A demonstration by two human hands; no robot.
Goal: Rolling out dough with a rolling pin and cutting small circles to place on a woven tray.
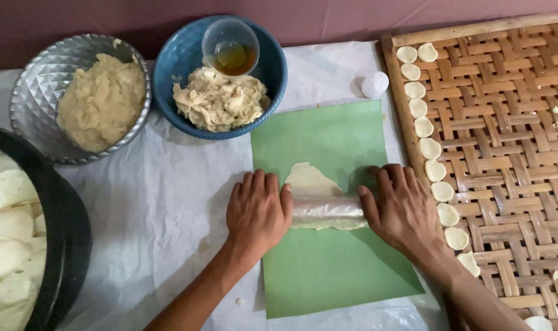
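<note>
A clear roller (326,209) lies across a thin sheet of pale dough (308,181) on a green mat (334,270). My left hand (255,211) presses flat on the roller's left end, fingers together and pointing away from me. My right hand (401,208) rests palm down on its right end. Dough shows both above and just below the roller. The ends of the roller are hidden under my palms.
A silver bowl (27,92) of mashed dough and a blue bowl (181,55) of torn dough with a small cup of amber liquid (231,48) stand behind. A woven bamboo tray (512,153) at right carries a column of dough discs (430,148). A black pan (64,239) of discs sits left.
</note>
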